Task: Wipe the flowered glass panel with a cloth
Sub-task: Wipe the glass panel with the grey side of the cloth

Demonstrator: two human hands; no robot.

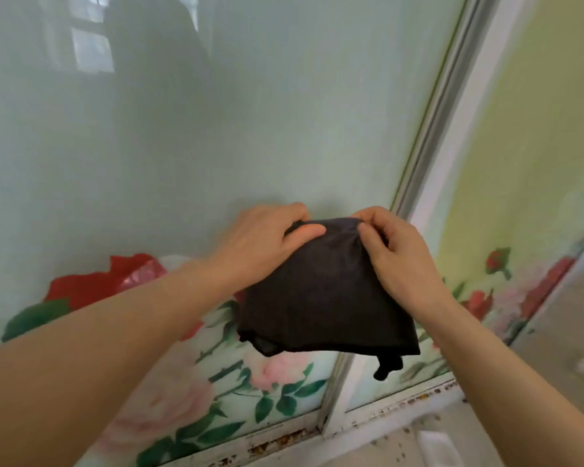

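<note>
cloth readied before flowered glass

a dark cloth is pinched at its top edge by the left hand and right hand, fingers curled, just before the flowered glass panel; folding is judged under way, pressing it flat comes next; a metal frame and grimy bottom track are seen

Matt dark cloth; glossy, smooth glass panel; rust-speckled metal frame.

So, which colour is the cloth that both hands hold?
The cloth is dark, charcoal to black, and plain. The head view, the only one, shows it clearly.
</note>
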